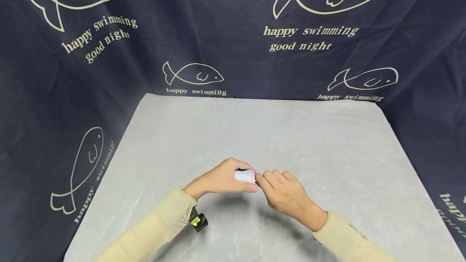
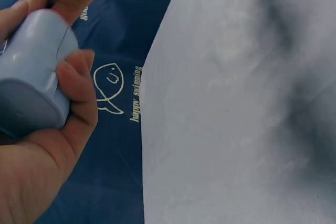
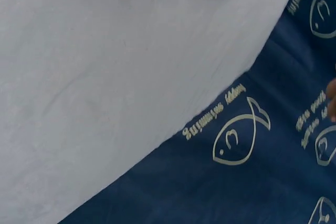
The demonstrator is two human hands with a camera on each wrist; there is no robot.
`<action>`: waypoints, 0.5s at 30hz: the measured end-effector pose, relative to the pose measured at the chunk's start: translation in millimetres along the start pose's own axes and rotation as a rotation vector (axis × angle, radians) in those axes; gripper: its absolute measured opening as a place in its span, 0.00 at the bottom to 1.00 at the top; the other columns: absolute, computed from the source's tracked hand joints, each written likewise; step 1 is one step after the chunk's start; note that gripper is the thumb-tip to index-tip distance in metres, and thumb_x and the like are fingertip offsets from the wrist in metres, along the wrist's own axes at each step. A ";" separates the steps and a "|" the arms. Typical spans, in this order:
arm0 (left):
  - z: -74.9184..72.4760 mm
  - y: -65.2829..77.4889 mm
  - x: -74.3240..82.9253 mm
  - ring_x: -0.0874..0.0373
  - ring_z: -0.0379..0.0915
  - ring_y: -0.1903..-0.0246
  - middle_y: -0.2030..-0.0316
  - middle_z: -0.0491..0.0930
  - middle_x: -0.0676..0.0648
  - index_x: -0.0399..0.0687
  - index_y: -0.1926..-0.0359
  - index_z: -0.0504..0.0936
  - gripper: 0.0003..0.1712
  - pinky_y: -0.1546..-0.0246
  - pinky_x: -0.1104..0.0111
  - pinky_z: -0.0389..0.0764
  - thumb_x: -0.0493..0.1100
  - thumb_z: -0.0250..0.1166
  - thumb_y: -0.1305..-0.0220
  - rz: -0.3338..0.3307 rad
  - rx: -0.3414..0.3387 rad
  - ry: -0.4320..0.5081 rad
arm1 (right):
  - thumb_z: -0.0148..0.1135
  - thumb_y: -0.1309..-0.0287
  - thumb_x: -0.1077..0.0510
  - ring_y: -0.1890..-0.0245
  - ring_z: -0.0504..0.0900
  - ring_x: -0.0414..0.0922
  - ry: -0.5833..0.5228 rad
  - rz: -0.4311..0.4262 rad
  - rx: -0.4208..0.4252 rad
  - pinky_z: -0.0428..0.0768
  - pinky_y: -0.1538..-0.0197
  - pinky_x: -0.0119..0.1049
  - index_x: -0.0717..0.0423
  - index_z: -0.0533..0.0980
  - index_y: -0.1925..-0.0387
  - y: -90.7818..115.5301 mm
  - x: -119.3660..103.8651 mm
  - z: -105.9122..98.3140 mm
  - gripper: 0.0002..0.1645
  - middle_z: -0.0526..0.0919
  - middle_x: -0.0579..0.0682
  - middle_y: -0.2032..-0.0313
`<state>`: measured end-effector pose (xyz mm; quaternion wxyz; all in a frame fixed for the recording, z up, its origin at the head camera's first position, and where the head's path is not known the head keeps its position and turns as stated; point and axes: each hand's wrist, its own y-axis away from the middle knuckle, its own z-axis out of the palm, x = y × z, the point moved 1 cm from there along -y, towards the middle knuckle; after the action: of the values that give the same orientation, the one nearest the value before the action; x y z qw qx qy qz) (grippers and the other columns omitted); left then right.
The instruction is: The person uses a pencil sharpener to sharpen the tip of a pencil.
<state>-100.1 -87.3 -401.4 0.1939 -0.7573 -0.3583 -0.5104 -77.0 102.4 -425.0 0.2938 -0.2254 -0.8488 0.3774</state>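
Observation:
A small light-blue cylinder with a pink rim (image 1: 244, 176) is held sideways above the table. My left hand (image 1: 222, 178) grips it, thumb on the near side and fingers round the far side. In the left wrist view the smooth body of the light-blue cylinder (image 2: 39, 51) shows, its broad rounded base facing the camera. My right hand (image 1: 285, 193) is at the pink end, fingers curled round a thin stick-like thing; mostly hidden, it shows a dark bit by the rim and a pale tip past the knuckles. I cannot tell its kind.
A pale grey cloth covers the table (image 1: 233, 132). Dark blue curtains (image 1: 247, 68) with fish drawings and lettering hang at the back and sides. A black strap with a small camera (image 1: 198, 220) is on the left wrist, below the sleeve.

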 end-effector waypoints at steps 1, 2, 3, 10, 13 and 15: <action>1.0 -0.5 -0.3 0.67 0.70 0.77 0.72 0.80 0.56 0.50 0.65 0.83 0.09 0.77 0.75 0.72 0.46 0.71 0.47 0.000 -0.015 0.018 | 0.43 0.37 0.64 0.86 0.59 0.40 0.007 -0.005 0.012 0.50 0.84 0.26 0.59 0.75 0.72 0.1 -0.6 -0.1 0.14 0.67 0.47 0.82; 2.4 -0.9 -1.3 0.67 0.70 0.77 0.72 0.80 0.56 0.51 0.65 0.83 0.09 0.78 0.75 0.72 0.47 0.71 0.47 0.001 -0.021 0.011 | 0.42 0.39 0.64 0.87 0.59 0.39 -0.002 0.004 0.006 0.50 0.84 0.26 0.59 0.74 0.73 0.4 -1.7 -0.6 0.14 0.66 0.46 0.82; 4.1 -1.3 -2.5 0.67 0.70 0.77 0.72 0.80 0.56 0.51 0.65 0.83 0.09 0.78 0.75 0.72 0.47 0.71 0.47 0.004 -0.020 -0.001 | 0.41 0.41 0.64 0.87 0.58 0.39 -0.023 0.024 -0.024 0.51 0.85 0.26 0.58 0.74 0.74 0.7 -3.2 -1.6 0.14 0.66 0.46 0.82; 19.8 -2.8 -13.6 0.65 0.71 0.69 0.65 0.78 0.53 0.44 0.57 0.80 0.22 0.70 0.79 0.74 0.51 0.73 0.49 0.337 0.079 -0.567 | 0.57 0.46 0.63 0.86 0.58 0.30 -0.755 0.770 -0.692 0.57 0.81 0.24 0.49 0.73 0.83 -8.1 -1.8 -10.8 0.12 0.64 0.37 0.87; 23.9 -2.4 -17.4 0.63 0.72 0.67 0.64 0.78 0.51 0.41 0.55 0.78 0.26 0.66 0.78 0.75 0.52 0.73 0.49 0.554 0.156 -0.800 | 0.53 0.46 0.66 0.86 0.58 0.32 -0.941 0.972 -0.869 0.57 0.80 0.26 0.52 0.73 0.84 -10.4 6.9 -13.5 0.13 0.60 0.38 0.87; 23.9 -2.4 -18.8 0.62 0.72 0.66 0.63 0.78 0.50 0.40 0.55 0.78 0.26 0.65 0.77 0.76 0.52 0.73 0.49 0.606 0.196 -0.843 | 0.52 0.46 0.66 0.86 0.58 0.32 -0.963 0.959 -0.879 0.58 0.80 0.26 0.53 0.74 0.82 -10.0 9.8 -13.8 0.13 0.61 0.39 0.87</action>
<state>-90.9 -76.3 -428.3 0.2418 -0.9447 -0.2164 -0.0465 -76.5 109.2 -406.7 -0.4130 -0.4724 -0.7641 0.1499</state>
